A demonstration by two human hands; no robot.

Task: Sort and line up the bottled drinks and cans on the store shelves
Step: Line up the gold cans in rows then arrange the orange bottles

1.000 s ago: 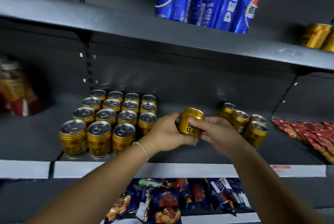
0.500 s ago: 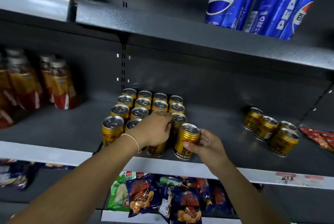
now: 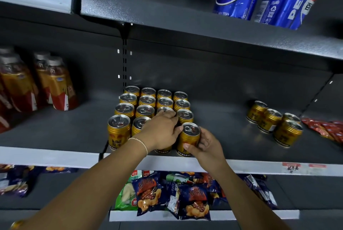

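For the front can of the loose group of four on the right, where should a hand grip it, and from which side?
Grip the front can round its side wall at mid-height, probably coming from the open shelf edge. It stands upright with front and right sides free; the other loose cans crowd its back and left.

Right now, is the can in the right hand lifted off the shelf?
No, the gold can in the right hand stands upright on the shelf, beside the front row of cans.

Twenty gold cans (image 3: pixel 118 131): sixteen grouped, four apart
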